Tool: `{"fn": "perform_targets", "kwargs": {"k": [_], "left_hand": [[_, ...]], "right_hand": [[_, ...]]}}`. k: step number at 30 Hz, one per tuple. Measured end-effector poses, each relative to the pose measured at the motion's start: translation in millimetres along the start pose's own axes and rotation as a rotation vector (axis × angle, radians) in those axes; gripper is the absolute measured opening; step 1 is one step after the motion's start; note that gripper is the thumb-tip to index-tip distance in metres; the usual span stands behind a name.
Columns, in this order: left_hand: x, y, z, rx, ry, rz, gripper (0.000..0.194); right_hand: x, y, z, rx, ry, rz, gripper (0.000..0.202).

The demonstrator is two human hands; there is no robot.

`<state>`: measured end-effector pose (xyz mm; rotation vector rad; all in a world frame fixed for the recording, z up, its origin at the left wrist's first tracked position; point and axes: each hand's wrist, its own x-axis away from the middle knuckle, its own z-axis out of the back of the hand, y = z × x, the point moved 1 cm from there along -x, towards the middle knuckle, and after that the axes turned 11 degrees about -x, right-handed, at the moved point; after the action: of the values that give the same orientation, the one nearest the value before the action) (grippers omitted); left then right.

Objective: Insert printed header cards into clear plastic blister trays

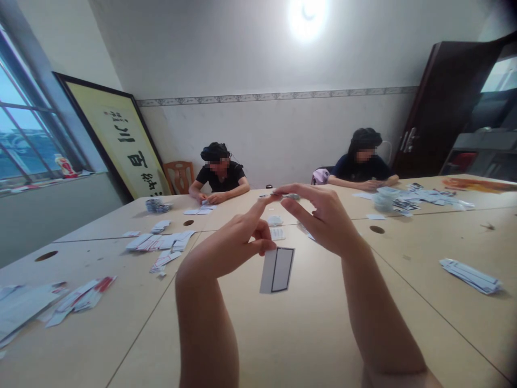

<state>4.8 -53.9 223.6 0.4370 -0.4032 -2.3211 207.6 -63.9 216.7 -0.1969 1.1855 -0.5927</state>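
A white card (278,271) with a black outline is pinched by the left hand (238,240), between the thumb and the curled fingers, and is held tilted above the table (299,345). The left index finger is stretched forward, its tip brought close to the fingertips of the right hand (325,215); whether these are touching cannot be told. The right hand is bent, with the thumb set apart from the index finger; whether anything is grasped by it cannot be made out.

On the table's left side, papers (161,241), red-marked strips (81,303) and a stack (153,206) are spread. On the right, a bundle (470,276) of white strips is laid, and clear tubs (385,200) are placed beside scattered sheets (434,196). At the far side, 2 people are seated: a person in black (224,178) and a person in dark blue (361,171). By the window (26,116), a framed panel (117,140) is leaned.
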Motion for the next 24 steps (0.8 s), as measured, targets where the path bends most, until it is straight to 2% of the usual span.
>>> {"fn": "perform_targets", "kwargs": {"k": [5, 10, 24], "left_hand": [[3.6, -1.8, 1.9, -0.035, 0.034, -0.026, 0.079], [6.5, -3.5, 2.8, -0.051, 0.057, -0.050, 0.079], [6.5, -2.3, 1.3, -0.081, 0.084, -0.042, 0.077]], "right_hand": [[2.9, -7.1, 4.9, 0.119, -0.075, 0.050, 0.033], [4.9, -7.7, 9.8, 0.082, -0.044, 0.023, 0.045], [6.5, -8.8, 8.2, 0.079, 0.021, -0.004, 0.031]]}}
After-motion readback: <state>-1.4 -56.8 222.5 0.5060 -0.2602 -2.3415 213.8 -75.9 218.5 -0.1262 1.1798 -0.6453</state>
